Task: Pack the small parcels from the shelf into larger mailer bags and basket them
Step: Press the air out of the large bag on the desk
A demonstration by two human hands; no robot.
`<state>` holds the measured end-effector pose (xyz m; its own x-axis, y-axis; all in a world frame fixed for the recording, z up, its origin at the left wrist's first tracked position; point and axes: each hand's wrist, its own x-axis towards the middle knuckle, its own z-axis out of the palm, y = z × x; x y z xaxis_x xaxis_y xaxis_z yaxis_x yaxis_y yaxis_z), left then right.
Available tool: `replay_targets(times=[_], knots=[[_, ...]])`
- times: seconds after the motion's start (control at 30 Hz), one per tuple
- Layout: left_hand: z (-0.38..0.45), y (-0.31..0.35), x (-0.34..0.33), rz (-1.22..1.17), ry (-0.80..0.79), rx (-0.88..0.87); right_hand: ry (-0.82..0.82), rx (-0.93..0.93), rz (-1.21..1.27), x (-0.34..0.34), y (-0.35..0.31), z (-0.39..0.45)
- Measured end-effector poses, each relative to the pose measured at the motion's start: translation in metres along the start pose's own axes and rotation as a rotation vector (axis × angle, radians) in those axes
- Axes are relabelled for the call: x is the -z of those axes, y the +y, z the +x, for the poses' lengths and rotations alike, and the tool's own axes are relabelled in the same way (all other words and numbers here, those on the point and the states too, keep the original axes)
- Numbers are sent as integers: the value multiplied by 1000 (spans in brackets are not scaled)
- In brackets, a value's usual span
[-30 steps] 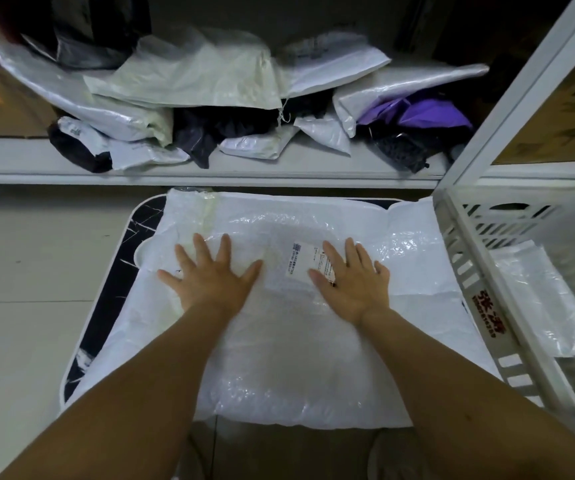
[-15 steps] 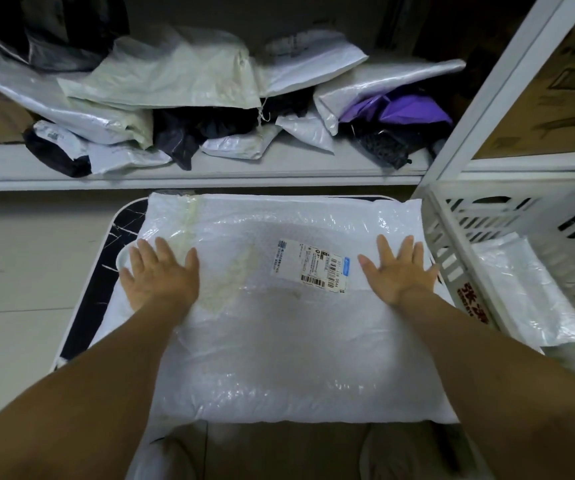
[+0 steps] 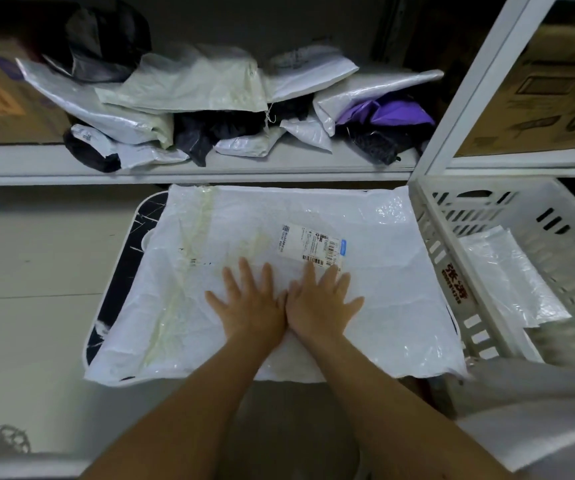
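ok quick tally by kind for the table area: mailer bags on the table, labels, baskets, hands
mailer bag on the table: 1
shipping label on it: 1
basket: 1
hands flat on the bag: 2, left hand and right hand
total: 5

Bare forearms, seemingly no sleeves

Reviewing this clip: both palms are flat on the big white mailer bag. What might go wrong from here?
1. The white mailer bag overhangs the small table on the near and right sides, so pressing with the left hand and right hand might slide it off.
2. The right fingertips touch the shipping label; rubbing may crease its barcode.
3. The basket stands close; the bag's edge may snag on its rim when lifted.
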<state>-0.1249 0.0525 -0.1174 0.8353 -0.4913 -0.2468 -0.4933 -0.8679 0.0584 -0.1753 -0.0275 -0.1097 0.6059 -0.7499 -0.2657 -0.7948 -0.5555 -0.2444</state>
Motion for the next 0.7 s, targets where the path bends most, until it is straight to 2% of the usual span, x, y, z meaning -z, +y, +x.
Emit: replay_targets(times=[0.23,0.6,0.7], knots=[[-22,-50,-16,-5,-23,67,-13,185,-206,-12,62,-7],[-22,-48,-9,-61,-87,224,-114,213,-248,0,54,5],[-14,-49,2,-38,-120,250,-85,205,-222,2,45,11]])
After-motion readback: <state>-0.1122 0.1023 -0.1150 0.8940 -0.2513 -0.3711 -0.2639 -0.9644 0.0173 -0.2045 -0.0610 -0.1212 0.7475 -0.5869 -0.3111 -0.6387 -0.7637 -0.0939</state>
